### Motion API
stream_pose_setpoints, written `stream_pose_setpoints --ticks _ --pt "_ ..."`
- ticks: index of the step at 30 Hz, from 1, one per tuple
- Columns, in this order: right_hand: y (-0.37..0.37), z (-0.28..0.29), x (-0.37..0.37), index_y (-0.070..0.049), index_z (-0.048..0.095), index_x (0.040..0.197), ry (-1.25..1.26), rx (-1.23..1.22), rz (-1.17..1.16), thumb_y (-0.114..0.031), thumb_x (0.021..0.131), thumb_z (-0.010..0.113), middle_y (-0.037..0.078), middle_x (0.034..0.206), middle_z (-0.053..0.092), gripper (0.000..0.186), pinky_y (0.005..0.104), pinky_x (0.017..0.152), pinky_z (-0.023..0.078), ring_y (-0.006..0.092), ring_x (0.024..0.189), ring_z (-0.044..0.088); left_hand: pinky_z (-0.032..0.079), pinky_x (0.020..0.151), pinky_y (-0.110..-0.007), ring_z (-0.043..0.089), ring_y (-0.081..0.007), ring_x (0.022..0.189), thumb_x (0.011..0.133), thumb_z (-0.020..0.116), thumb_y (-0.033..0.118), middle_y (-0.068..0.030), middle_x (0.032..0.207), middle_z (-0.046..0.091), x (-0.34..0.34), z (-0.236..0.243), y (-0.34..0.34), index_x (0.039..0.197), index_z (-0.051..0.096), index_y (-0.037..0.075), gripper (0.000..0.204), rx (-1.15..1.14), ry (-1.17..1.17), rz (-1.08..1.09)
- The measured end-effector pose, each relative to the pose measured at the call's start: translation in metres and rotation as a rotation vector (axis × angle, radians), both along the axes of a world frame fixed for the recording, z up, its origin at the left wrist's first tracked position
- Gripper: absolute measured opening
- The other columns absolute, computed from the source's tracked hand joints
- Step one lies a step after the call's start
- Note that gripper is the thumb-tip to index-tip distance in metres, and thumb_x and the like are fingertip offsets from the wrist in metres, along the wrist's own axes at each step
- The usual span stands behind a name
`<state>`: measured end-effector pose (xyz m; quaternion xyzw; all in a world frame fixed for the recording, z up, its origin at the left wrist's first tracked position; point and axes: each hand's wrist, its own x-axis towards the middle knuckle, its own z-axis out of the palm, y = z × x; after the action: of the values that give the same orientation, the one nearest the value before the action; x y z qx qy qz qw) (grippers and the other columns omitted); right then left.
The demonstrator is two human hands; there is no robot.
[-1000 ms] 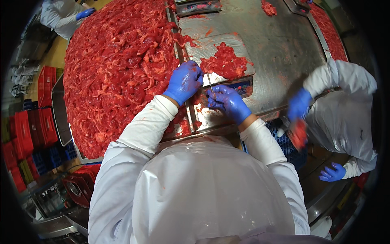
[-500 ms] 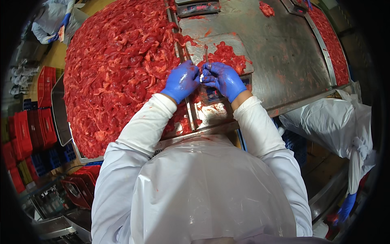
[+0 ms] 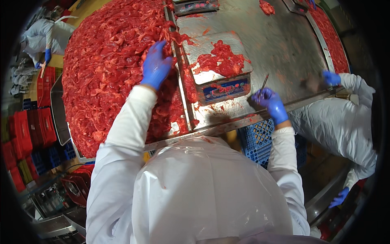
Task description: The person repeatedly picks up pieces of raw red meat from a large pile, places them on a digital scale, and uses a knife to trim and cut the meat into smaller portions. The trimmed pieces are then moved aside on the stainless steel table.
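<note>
My left hand [image 3: 156, 68], in a blue glove, is over the large heap of raw red meat pieces [image 3: 109, 77], its fingers stretched out and no piece held. Closed around a thin, narrow knife [image 3: 264, 82] is my right hand [image 3: 271, 105], beside the scale near the table's front edge. The knife points up and away from me; its handle is hidden in the fist. Between my hands stands a bench scale [image 3: 239, 39] with several meat pieces [image 3: 221, 60] on its steel platform. Its lit display panel [image 3: 215, 92] faces me and has meat smears.
A metal divider [image 3: 181, 77] separates the heap from the steel table [image 3: 288, 44]. Another scale [image 3: 197, 6] stands at the back. On the right a co-worker's gloved hand [image 3: 332, 78] reaches over the table edge. A blue crate [image 3: 258, 137] sits below; red crates [image 3: 24, 134] are stacked left.
My hands have parted from in front of the scale: the left forward and left over the heap, the right rightward with the knife. The co-worker's hand has come over the table at right.
</note>
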<state>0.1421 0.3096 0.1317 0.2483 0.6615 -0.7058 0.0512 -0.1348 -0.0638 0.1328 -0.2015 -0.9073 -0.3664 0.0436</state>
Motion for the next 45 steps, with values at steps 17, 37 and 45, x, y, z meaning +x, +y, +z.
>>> stream_pose_setpoints --ticks 17,37,45 --pt "-0.094 -0.006 -0.073 0.0 0.067 0.117 0.017 -0.122 0.226 -0.019 0.094 0.078 0.008 0.093 0.071 0.031 0.0299 0.08 0.056 0.0148 0.084 0.067 0.054 0.083 -0.045 0.066 -0.0346 0.094 0.088 0.072 0.026 -0.0151 0.094 0.065 0.067 0.006 0.06 0.09 0.075 0.007 0.019 -0.177 -0.002 -0.249" --pt "-0.138 -0.013 -0.071 -0.001 0.071 0.11 0.003 -0.255 0.625 -0.011 0.095 0.073 0.006 0.094 0.07 0.019 0.0341 0.082 0.057 0.0168 0.083 0.069 0.053 0.088 -0.045 0.066 -0.0366 0.099 0.087 0.068 0.016 -0.0166 0.104 0.067 0.098 -0.003 -0.009 0.103 0.068 0.006 0.018 -0.254 -0.22 -0.338" --pt "-0.187 0.027 -0.136 -0.003 0.056 0.143 0.641 0.706 0.554 -0.033 0.093 0.078 0.023 0.139 0.061 0.062 0.0502 0.105 0.05 0.0397 0.125 0.061 0.055 0.101 -0.05 0.053 -0.04 0.134 0.075 0.083 0.014 -0.0242 0.147 0.053 0.13 0.011 -0.044 0.131 0.065 0.013 0.059 -0.754 -0.252 -0.106"
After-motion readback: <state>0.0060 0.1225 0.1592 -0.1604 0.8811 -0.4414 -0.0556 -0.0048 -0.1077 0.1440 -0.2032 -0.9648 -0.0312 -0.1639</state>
